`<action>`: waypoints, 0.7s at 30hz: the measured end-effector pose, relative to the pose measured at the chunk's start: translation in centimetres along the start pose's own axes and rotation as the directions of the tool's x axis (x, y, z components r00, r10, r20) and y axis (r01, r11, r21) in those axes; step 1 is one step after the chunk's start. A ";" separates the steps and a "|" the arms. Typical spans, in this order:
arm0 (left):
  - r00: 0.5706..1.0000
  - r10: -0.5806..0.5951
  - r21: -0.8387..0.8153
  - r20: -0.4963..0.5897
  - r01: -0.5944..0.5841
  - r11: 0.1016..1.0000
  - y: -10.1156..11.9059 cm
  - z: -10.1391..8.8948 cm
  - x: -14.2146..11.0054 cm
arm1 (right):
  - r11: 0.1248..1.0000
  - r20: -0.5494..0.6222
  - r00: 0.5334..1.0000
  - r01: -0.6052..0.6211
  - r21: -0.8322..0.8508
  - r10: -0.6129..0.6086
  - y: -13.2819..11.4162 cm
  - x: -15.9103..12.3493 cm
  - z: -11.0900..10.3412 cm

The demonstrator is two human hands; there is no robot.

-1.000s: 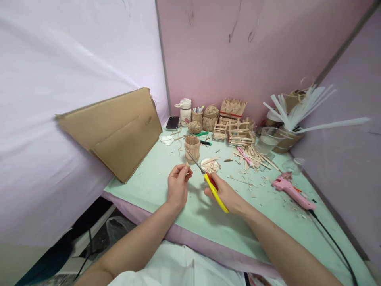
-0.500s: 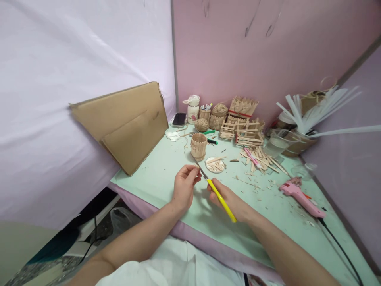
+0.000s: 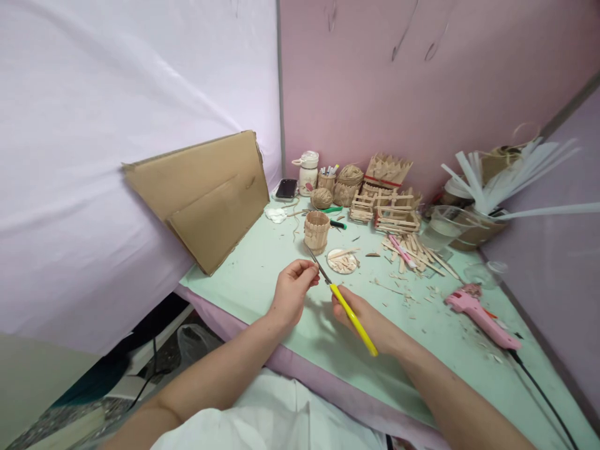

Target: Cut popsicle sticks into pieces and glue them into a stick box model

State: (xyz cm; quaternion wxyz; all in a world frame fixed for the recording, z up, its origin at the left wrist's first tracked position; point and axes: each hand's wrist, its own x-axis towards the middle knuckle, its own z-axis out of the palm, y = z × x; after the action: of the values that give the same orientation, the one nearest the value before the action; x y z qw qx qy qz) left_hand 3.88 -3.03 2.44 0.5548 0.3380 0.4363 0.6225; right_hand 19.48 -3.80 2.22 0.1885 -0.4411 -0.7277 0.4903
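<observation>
We have the scissors (image 3: 354, 320) near the middle of the frame, in our right hand (image 3: 368, 322), their long axis slanting from the blade tips at upper left down to the yellow handle's end at lower right. The left hand (image 3: 290, 294) lies just left of the blades, its fingertips right beside the metal, so it is the nearer hand to the cutting end, while the right is at the handle. Our left grip is pressed together, thumb against fingers, pinching a small piece (image 3: 316, 264) mostly hidden by the fingertips; we cannot make out its shape. Our right grip is curled closed about the handle, and how far the blades stand apart we cannot tell. The left forearm comes up from the lower left with the wrist fairly straight; the right comes in from the lower right, the knuckles turned outward. Just beyond the blade tips stands an upright wooden cup (image 3: 316, 232), and to its right lies a round dish (image 3: 341, 272) with wood scraps on it. Farther out on the pale green bench (image 3: 244, 294), we see a pile of sticks (image 3: 417, 253) right of centre, a pink glue gun (image 3: 485, 324) toward the right edge, and a cardboard sheet (image 3: 210, 206) leaning at the left.
</observation>
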 end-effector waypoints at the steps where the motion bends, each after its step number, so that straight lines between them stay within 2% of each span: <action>1: 1.000 -0.009 0.008 0.009 0.009 1.000 0.1 -0.1 0.1 | 1.000 0.004 1.000 -0.018 0.009 0.018 -0.1 0.0 0.0; 5: 0.997 -0.055 0.059 0.053 0.052 0.997 0.7 -0.5 0.3 | 0.997 0.014 0.997 -0.073 0.040 0.072 -0.3 -0.1 -0.1; 11: 0.986 -0.118 0.150 0.118 0.099 0.984 1.5 -1.1 0.9 | 0.997 0.017 0.997 -0.074 0.028 0.074 -0.4 0.0 0.1; 17: 0.992 -0.030 0.158 0.121 0.010 0.987 0.6 -0.7 0.9 | 0.994 -0.151 0.986 -0.086 -0.065 0.076 0.0 0.5 0.6; 21: 0.989 -0.084 0.099 0.123 0.072 0.992 0.0 -0.4 0.8 | 0.994 -0.154 0.985 -0.084 -0.063 0.074 0.0 0.7 0.8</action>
State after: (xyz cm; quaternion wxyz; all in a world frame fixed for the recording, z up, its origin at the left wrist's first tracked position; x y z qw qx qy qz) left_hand 3.39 -2.35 2.19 0.5889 0.3855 0.4419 0.5561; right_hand 18.55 -3.69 1.76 0.2083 -0.5119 -0.7096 0.4371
